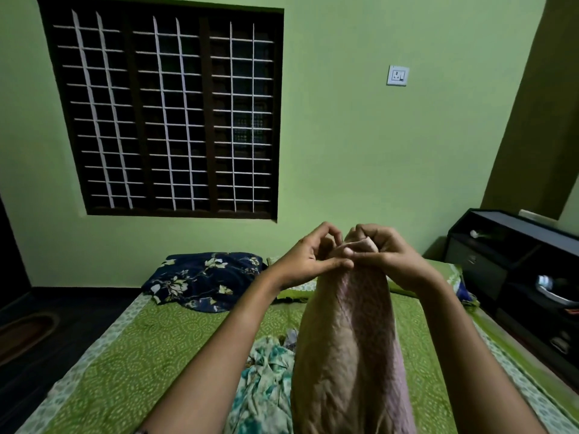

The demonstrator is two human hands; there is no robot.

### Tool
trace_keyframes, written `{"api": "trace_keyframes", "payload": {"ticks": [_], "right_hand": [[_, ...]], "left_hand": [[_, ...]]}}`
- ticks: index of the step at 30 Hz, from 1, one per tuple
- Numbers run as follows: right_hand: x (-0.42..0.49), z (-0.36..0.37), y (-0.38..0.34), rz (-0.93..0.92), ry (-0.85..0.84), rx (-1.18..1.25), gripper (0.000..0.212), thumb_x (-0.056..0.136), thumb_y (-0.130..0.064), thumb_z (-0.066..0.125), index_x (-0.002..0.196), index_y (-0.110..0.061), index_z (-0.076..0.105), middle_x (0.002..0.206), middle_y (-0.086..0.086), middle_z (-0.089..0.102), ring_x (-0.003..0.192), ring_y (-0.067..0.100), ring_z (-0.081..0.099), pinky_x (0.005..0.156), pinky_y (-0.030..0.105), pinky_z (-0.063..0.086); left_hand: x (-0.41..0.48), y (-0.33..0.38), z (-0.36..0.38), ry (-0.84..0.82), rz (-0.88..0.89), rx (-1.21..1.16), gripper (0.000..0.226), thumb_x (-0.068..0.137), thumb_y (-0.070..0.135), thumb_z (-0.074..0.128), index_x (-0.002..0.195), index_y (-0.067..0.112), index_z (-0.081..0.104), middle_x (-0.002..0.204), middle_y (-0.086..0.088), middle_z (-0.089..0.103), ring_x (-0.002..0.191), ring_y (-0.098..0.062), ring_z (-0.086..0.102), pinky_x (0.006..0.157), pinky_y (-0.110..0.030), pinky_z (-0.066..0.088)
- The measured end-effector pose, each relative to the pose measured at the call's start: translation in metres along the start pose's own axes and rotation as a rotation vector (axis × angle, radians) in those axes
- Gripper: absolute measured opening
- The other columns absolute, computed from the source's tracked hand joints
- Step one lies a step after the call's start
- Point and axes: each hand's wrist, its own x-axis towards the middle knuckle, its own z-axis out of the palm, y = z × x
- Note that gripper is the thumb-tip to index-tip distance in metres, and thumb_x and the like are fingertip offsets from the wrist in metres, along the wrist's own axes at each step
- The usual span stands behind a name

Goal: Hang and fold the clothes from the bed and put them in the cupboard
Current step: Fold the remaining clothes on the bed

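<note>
Above the middle of the bed (150,339), which has a green patterned sheet, the person holds up a pale pink-beige crinkled cotton garment (351,339) by its top edge. The right hand (380,249) has its grip clenched on that edge. The left hand (308,256) pinches it just beside the right. The cloth hangs down to the bed's near end.

This looks like the start of a fold. The next move calls for drawing the hands apart to spread the edge straight.

A teal-and-cream printed garment (266,371) lies crumpled on the bed, touching the hanging cloth. To the right of the bed, a black shelf unit (507,227) holds a shiny metal bowl (554,291). No cupboard is in sight.
</note>
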Motion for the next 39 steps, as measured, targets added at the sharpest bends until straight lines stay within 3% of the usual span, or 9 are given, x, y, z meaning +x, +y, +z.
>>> {"api": "trace_keyframes", "payload": {"ticks": [4, 9, 14, 16, 21, 24, 29, 35, 39], "right_hand": [[-0.007, -0.002, 0.004, -0.015, 0.031, -0.003, 0.018, 0.074, -0.015, 0.071, 0.063, -0.015, 0.056, 0.074, 0.009, 0.061, 0.074, 0.018, 0.055, 0.064, 0.029, 0.043], [-0.011, -0.004, 0.010, -0.051, 0.133, 0.044, 0.027, 0.075, -0.014, 0.073, 0.071, 0.004, 0.054, 0.069, 0.006, 0.059, 0.066, 0.014, 0.054, 0.058, 0.023, 0.045], [-0.014, -0.005, 0.007, -0.056, 0.211, 0.147, 0.032, 0.068, -0.032, 0.082, 0.059, -0.021, 0.054, 0.066, 0.000, 0.055, 0.064, 0.011, 0.051, 0.056, 0.021, 0.040], [-0.014, -0.003, 0.006, -0.057, 0.191, 0.155, 0.034, 0.063, -0.039, 0.083, 0.059, -0.022, 0.054, 0.068, 0.001, 0.055, 0.066, 0.012, 0.051, 0.057, 0.020, 0.041], [-0.012, 0.003, 0.003, -0.033, 0.141, 0.103, 0.019, 0.073, -0.012, 0.067, 0.059, -0.023, 0.060, 0.066, -0.004, 0.060, 0.065, 0.008, 0.054, 0.059, 0.020, 0.043], [-0.013, 0.006, 0.004, -0.023, 0.100, 0.054, 0.017, 0.075, -0.011, 0.070, 0.065, -0.013, 0.056, 0.069, -0.002, 0.062, 0.067, 0.009, 0.056, 0.060, 0.020, 0.046], [-0.017, -0.002, 0.004, -0.037, 0.188, 0.079, 0.020, 0.071, -0.011, 0.073, 0.063, -0.013, 0.055, 0.068, -0.001, 0.060, 0.068, 0.010, 0.055, 0.060, 0.020, 0.045], [-0.027, -0.016, 0.007, -0.012, 0.291, 0.060, 0.025, 0.067, -0.006, 0.075, 0.060, -0.015, 0.053, 0.066, 0.001, 0.059, 0.065, 0.011, 0.055, 0.057, 0.021, 0.045], [-0.036, -0.040, -0.001, 0.193, 0.253, -0.405, 0.030, 0.067, 0.004, 0.077, 0.071, -0.007, 0.050, 0.071, 0.001, 0.057, 0.071, 0.011, 0.057, 0.059, 0.024, 0.049]], "left_hand": [[-0.002, -0.002, 0.005, 0.019, -0.008, 0.017, 0.022, 0.084, 0.016, 0.067, 0.090, 0.024, 0.047, 0.092, -0.009, 0.056, 0.085, -0.014, 0.056, 0.075, -0.030, 0.050], [-0.006, -0.009, 0.003, 0.044, 0.012, 0.098, 0.025, 0.084, 0.023, 0.066, 0.093, 0.031, 0.044, 0.089, -0.001, 0.060, 0.079, -0.012, 0.060, 0.071, -0.028, 0.052], [-0.018, -0.023, -0.006, -0.055, -0.132, 0.091, 0.015, 0.082, 0.022, 0.070, 0.087, 0.031, 0.060, 0.086, 0.012, 0.063, 0.077, 0.001, 0.062, 0.069, -0.018, 0.052], [-0.022, -0.029, -0.011, -0.136, -0.238, 0.107, 0.016, 0.075, 0.029, 0.076, 0.085, 0.029, 0.064, 0.092, 0.009, 0.064, 0.085, -0.009, 0.064, 0.075, -0.026, 0.055], [-0.024, -0.032, -0.016, -0.222, -0.231, 0.094, 0.034, 0.062, 0.036, 0.082, 0.094, 0.031, 0.071, 0.143, 0.013, 0.039, 0.129, -0.013, 0.038, 0.104, -0.042, 0.039], [-0.021, -0.028, -0.013, -0.213, -0.233, 0.138, 0.038, 0.074, 0.024, 0.078, 0.110, 0.029, 0.065, 0.123, 0.009, 0.058, 0.116, -0.011, 0.052, 0.099, -0.037, 0.044], [-0.023, -0.045, -0.022, -0.261, -0.369, 0.270, 0.010, 0.084, 0.019, 0.068, 0.076, 0.017, 0.061, 0.081, 0.001, 0.063, 0.078, -0.018, 0.063, 0.067, -0.025, 0.053], [-0.020, -0.060, -0.032, -0.123, -0.384, 0.407, 0.020, 0.080, 0.015, 0.072, 0.066, 0.017, 0.057, 0.077, -0.002, 0.058, 0.066, -0.011, 0.057, 0.056, -0.020, 0.047], [-0.007, -0.038, -0.047, 0.056, -0.322, 0.564, 0.011, 0.079, 0.004, 0.067, 0.075, 0.014, 0.063, 0.082, -0.004, 0.061, 0.073, -0.015, 0.057, 0.062, -0.023, 0.049]]}}
